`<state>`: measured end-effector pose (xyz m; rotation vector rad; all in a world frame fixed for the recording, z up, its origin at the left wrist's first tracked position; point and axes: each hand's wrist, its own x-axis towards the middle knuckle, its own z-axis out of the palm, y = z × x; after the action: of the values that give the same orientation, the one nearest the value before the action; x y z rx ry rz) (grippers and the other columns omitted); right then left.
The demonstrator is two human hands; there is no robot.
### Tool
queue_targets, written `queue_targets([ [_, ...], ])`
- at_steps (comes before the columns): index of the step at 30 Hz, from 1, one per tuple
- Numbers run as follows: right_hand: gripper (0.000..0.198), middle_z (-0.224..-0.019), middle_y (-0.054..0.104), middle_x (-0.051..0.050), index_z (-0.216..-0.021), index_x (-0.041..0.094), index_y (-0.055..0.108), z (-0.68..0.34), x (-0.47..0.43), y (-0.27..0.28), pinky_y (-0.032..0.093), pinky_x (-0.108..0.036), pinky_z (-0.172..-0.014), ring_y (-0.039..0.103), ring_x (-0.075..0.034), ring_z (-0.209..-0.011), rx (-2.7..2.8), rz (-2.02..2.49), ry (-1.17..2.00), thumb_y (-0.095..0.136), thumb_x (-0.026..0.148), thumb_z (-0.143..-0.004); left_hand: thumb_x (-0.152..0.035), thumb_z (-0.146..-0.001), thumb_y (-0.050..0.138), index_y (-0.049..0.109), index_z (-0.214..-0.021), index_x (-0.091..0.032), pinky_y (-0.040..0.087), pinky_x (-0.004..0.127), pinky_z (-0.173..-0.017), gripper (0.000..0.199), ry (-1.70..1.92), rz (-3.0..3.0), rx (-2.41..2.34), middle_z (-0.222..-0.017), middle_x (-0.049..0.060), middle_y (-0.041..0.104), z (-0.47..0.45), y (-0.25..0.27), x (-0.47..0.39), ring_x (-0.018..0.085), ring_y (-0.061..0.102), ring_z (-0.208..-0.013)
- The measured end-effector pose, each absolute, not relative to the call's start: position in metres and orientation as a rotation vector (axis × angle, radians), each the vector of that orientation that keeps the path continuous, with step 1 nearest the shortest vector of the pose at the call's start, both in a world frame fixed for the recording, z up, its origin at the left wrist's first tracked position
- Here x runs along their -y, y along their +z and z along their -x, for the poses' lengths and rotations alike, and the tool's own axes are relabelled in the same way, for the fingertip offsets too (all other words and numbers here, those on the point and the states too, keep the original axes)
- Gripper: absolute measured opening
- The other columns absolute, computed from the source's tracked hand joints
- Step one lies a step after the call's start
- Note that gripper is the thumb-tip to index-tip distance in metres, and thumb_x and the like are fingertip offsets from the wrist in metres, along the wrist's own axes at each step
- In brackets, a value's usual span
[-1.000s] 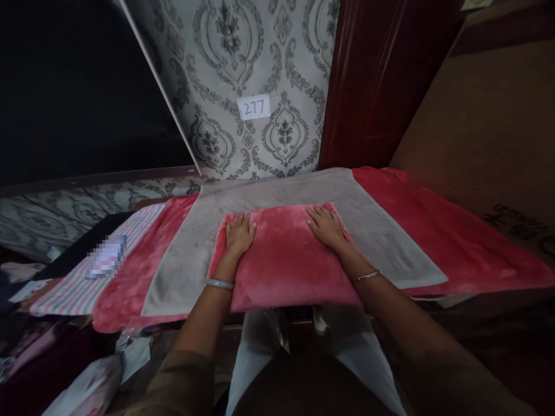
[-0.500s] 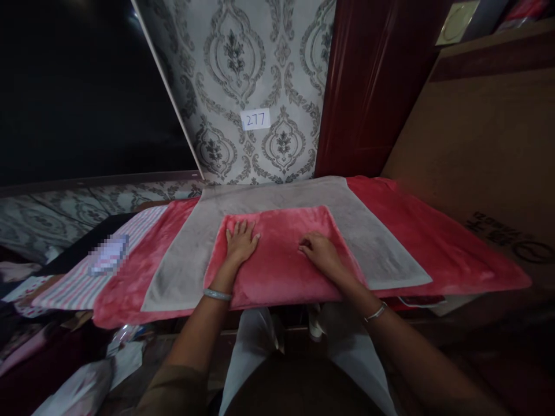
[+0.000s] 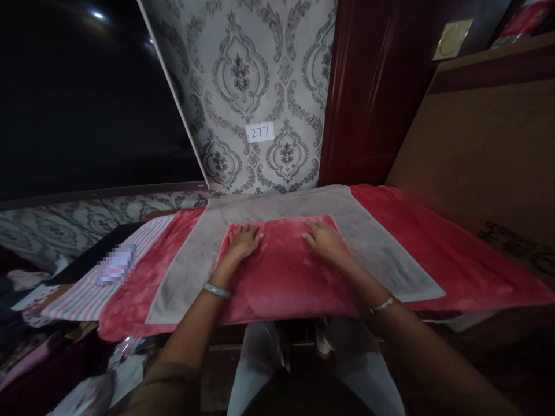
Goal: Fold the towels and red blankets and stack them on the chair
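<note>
A folded pink plush cloth (image 3: 286,277) lies in front of me, smooth and roughly rectangular. My left hand (image 3: 244,240) rests on its far left part with the fingers spread. On its far right part lies my right hand (image 3: 325,240), fingers stretched out towards the far edge. Neither hand holds anything. Beneath the folded cloth is a flat grey cloth (image 3: 186,268), and under that a larger red-pink plush cover (image 3: 416,242) shows on both sides.
A striped cloth (image 3: 82,297) with a blurred-out item (image 3: 116,264) on it lies at the left. A dark screen (image 3: 87,104) stands behind it. A big cardboard box (image 3: 481,138) is at the right. The patterned wall (image 3: 243,104) bears a paper marked 277 (image 3: 259,132).
My right hand has moved forward to the cloth's far right part, and its curled fingers have straightened. My left hand stays on the cloth's left part. The view has tilted up slightly.
</note>
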<state>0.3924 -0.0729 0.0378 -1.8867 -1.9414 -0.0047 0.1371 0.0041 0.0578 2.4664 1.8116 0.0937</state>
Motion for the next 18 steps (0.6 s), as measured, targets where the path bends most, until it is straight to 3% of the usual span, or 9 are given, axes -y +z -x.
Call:
queue_targets([
  [3, 0.049, -0.146, 0.055, -0.014, -0.147, 0.02, 0.052, -0.397, 0.048, 0.044, 0.03, -0.051, -0.115, 0.045, -0.029, -0.136, 1.871, 2.036, -0.011, 0.036, 0.039, -0.104, -0.046, -0.102, 0.031, 0.049, -0.149, -0.026, 0.024, 0.064, -0.118, 0.055, 0.093, -2.472, -1.882, -0.16, 0.011, 0.042, -0.13, 0.061, -0.022, 0.035, 0.031, -0.15],
  [6, 0.051, -0.148, 0.054, -0.014, -0.146, 0.021, 0.053, -0.406, 0.036, 0.028, 0.033, -0.057, -0.112, 0.04, -0.032, -0.139, 1.771, 2.166, 0.031, 0.033, 0.041, -0.104, -0.047, -0.102, 0.028, 0.044, -0.153, -0.026, 0.034, 0.061, -0.115, 0.057, 0.154, -2.348, -1.954, -0.161, 0.01, 0.041, -0.119, 0.045, -0.033, 0.035, 0.032, -0.149],
  [9, 0.052, -0.153, 0.048, -0.011, -0.146, 0.022, 0.054, -0.416, 0.032, 0.008, 0.038, -0.052, -0.11, 0.037, -0.032, -0.142, 1.701, 2.196, 0.075, 0.034, 0.044, -0.103, -0.046, -0.102, 0.027, 0.045, -0.152, -0.026, 0.043, 0.056, -0.108, 0.057, 0.323, -2.267, -1.982, -0.159, 0.009, 0.045, -0.109, 0.026, -0.037, 0.035, 0.04, -0.144],
  [13, 0.054, -0.155, 0.045, -0.014, -0.149, 0.02, 0.051, -0.426, 0.028, -0.001, 0.042, -0.046, -0.107, 0.05, -0.031, -0.133, 1.541, 2.269, 0.1, 0.031, 0.042, -0.103, -0.038, -0.102, 0.028, 0.056, -0.143, -0.019, 0.046, 0.05, -0.106, 0.054, 0.543, -2.162, -2.082, -0.144, 0.016, 0.059, -0.102, 0.018, -0.039, 0.033, 0.055, -0.131],
  [18, 0.06, -0.131, 0.062, -0.022, -0.153, 0.013, 0.043, -0.431, 0.03, 0.001, 0.048, -0.044, -0.099, 0.061, -0.033, -0.12, 1.337, 2.357, 0.133, 0.034, 0.044, -0.102, -0.04, -0.097, 0.043, 0.054, -0.144, -0.009, 0.043, 0.05, -0.108, 0.058, 0.753, -1.867, -2.237, -0.135, 0.025, 0.063, -0.097, 0.019, -0.041, 0.038, 0.055, -0.132],
])
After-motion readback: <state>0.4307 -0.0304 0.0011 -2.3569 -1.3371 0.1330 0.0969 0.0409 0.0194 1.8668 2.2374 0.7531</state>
